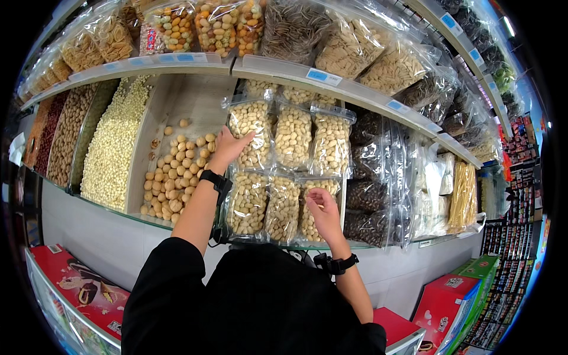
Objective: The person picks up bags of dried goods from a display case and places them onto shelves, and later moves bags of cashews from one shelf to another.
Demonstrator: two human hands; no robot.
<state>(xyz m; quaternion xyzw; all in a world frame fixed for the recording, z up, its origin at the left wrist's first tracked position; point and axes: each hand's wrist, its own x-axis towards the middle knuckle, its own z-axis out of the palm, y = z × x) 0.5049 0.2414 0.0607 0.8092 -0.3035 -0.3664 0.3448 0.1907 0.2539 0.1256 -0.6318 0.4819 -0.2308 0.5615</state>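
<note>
Clear plastic bags of pale oval nuts stand in rows in the shelf bin before me. My left hand (231, 146) is at the left edge of an upper-left nut bag (251, 121). Its thumb stretches across the front of that bag, apart from the fingers, which point up along its side. My right hand (322, 212) is over the lower-right nut bag (312, 226), its fingers loosely bent and apart with nothing in them. Between the hands are a lower-left nut bag (247, 204), a lower-middle nut bag (282, 207) and an upper-middle nut bag (293, 136).
Loose round brown nuts (174, 174) lie in the wooden bin to the left, beside white kernels (115, 142). Dark bagged goods (368, 195) stand to the right. An upper shelf edge (284, 69) crosses above the bags. Red boxes (83, 290) sit low at left.
</note>
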